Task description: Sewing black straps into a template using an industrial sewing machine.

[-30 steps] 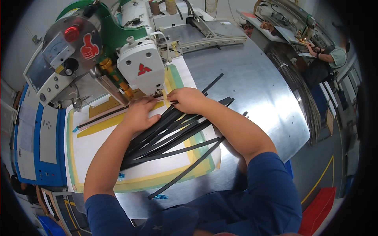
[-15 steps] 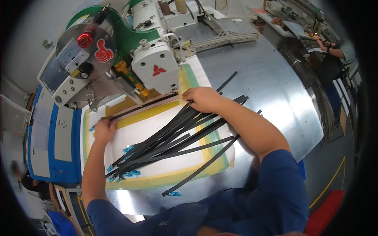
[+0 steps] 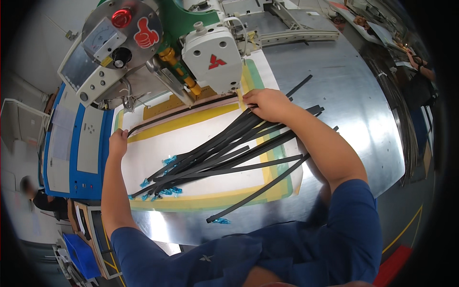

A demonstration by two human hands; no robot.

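Note:
A black strap (image 3: 184,111) runs along a pink-edged slot beneath the sewing machine head (image 3: 210,55). My left hand (image 3: 118,143) pinches its left end, which bends toward me. By the strap's far right end, my right hand (image 3: 268,104) has its fingers drawn together against the work surface; whatever lies under the fingertips is hidden. Below that hand spreads a loose bundle of black straps (image 3: 224,138), with crinkled blue pieces (image 3: 169,191) at their near left ends. One separate strap (image 3: 267,184) lies slanted at the near right.
White sheeting edged with yellow and green tape (image 3: 279,179) covers part of the metal table (image 3: 354,115). A blue-and-white cabinet (image 3: 86,148) stands left, below a control panel with a red button (image 3: 121,18). Other people are at the far left and far right.
My left hand has drawn toward me a little, and the strap's left end now curves into its fingers. The whole view has shifted; my right hand keeps about the same place over the bundle.

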